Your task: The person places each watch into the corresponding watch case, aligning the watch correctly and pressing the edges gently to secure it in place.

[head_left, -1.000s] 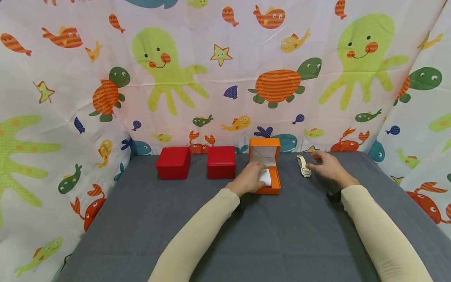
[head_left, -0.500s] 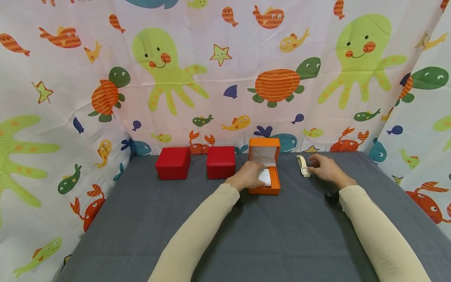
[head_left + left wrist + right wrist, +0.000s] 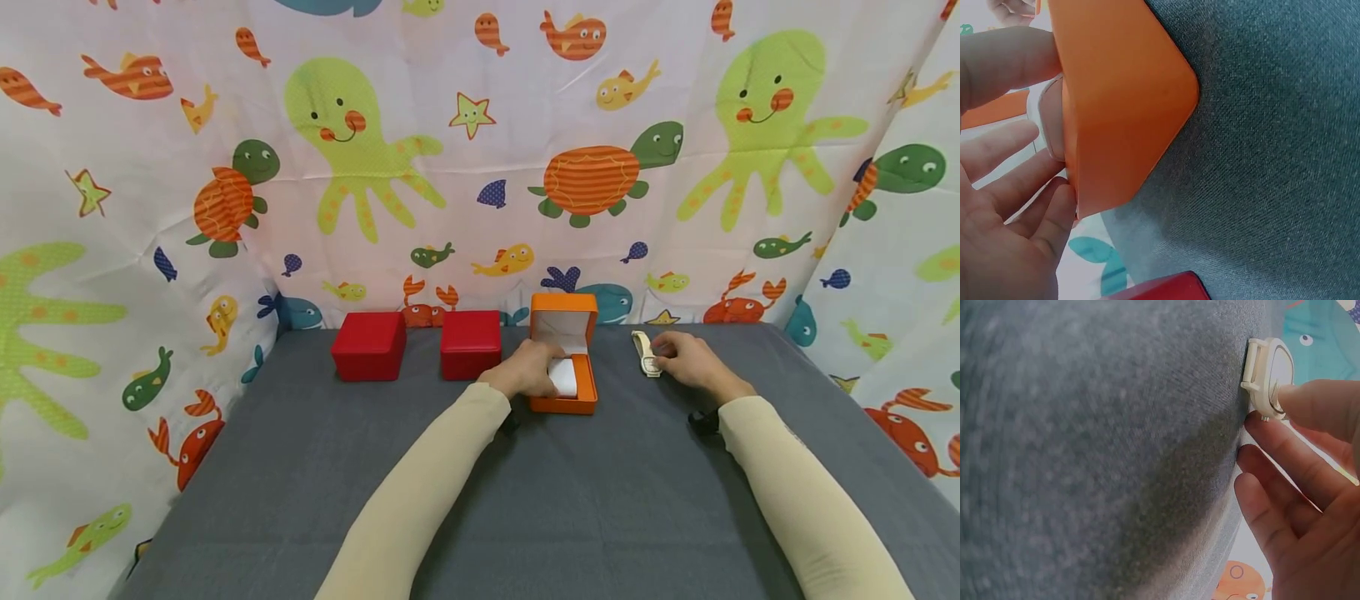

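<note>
My left hand (image 3: 527, 368) reaches over the left side of an orange box (image 3: 564, 405) whose lid stands raised. In the left wrist view its thumb lies along the orange wall (image 3: 1125, 94), and loosely bent fingers are near the white cushion (image 3: 1049, 119) and against the box's edge. At the right, my right hand (image 3: 693, 365) is at a cream wristwatch (image 3: 647, 354) lying on the grey cloth. Close up, the thumb is on the watch's face (image 3: 1282, 369) while the index fingertip touches its edge by the crown; the other fingers extend down to the cloth.
Two closed red boxes (image 3: 369, 347) stand left of the orange box at the back of the table. Behind them a white curtain (image 3: 491, 83) printed with sea animals hangs along the back and sides. Grey cloth (image 3: 600, 517) covers the tabletop.
My left hand has drawn slightly left, showing more of the white cushion. My right hand has moved left until its thumb and index finger meet the watch. The boxes and the watch stay put.
</note>
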Action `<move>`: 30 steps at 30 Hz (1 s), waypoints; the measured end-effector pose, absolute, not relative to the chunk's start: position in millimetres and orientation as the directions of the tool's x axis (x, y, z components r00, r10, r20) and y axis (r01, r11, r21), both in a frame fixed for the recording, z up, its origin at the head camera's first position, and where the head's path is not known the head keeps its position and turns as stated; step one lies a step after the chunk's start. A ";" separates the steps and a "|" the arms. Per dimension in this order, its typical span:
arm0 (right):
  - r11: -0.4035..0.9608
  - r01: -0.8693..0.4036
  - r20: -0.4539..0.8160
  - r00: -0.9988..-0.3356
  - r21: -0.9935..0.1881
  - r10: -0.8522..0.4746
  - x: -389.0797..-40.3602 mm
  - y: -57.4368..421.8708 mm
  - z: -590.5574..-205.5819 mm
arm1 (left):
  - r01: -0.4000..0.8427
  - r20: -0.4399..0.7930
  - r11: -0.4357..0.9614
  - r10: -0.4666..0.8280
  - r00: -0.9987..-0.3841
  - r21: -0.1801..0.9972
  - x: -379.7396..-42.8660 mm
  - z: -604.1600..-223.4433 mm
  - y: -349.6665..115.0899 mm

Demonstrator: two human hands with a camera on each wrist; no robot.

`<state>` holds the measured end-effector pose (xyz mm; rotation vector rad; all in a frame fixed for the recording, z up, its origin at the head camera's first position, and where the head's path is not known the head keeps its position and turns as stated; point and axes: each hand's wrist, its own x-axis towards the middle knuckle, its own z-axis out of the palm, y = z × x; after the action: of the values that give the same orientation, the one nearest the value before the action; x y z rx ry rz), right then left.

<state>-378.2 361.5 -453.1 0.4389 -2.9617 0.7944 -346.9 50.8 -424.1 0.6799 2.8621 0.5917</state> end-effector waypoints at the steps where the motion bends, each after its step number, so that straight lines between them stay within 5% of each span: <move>1: 0.826 -0.288 0.115 -0.957 -0.485 -0.266 -379.1 361.1 -453.0 | 0.401 -0.043 0.820 0.456 -0.889 0.409 -347.4 -423.8 50.8; 14: 0.796 -0.295 0.088 -0.952 -0.528 -0.294 -388.8 358.3 -449.2 | 0.455 0.028 0.777 0.493 -0.869 0.434 -357.6 -427.1 48.3; 30: 0.734 -0.357 0.199 -0.934 -0.578 -0.298 -392.7 337.6 -446.8 | 0.498 0.184 0.667 0.485 -0.855 0.555 -356.2 -436.3 43.3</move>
<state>-392.7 337.6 -446.8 0.5376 -2.8381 0.9745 -356.2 43.3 -436.3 0.8509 2.8868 0.9699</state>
